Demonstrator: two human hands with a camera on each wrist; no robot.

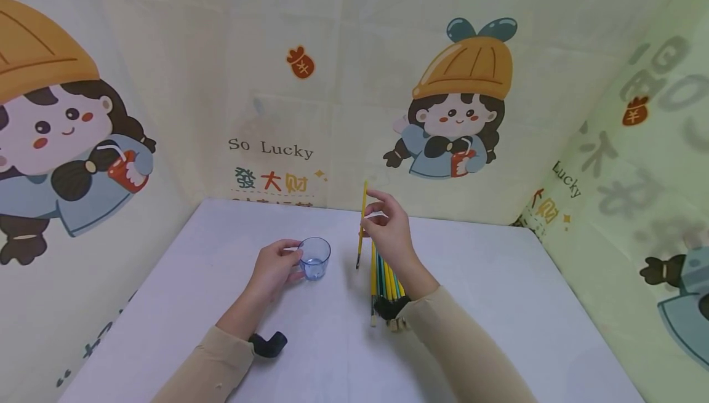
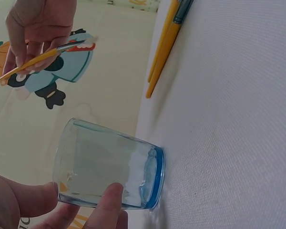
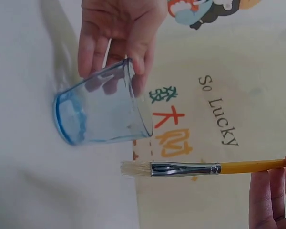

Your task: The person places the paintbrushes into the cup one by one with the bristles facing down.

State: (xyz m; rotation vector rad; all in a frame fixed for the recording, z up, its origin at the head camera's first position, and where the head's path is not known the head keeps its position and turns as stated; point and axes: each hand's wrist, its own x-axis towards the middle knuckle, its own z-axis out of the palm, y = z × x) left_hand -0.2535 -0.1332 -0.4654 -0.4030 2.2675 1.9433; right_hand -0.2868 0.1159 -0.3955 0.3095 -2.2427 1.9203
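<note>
A clear bluish glass [image 1: 314,259] stands upright on the white table. My left hand [image 1: 275,267] holds it from the left, thumb by the rim and fingers along the side; up close, the glass [image 2: 109,164] has a thick blue base. Right of it, my right hand [image 1: 389,229] pinches a yellow-handled paintbrush [image 1: 363,212], held nearly upright with the bristles down. In the right wrist view the paintbrush [image 3: 181,169] shows pale bristles and a silver ferrule, apart from the glass. Whether the glass contains liquid, I cannot tell.
Several more paintbrushes [image 1: 381,277] with yellow and green handles lie side by side on the table [image 1: 321,341], partly hidden under my right wrist. A printed cloth [image 1: 354,83] with cartoon figures hangs behind the table and along both sides.
</note>
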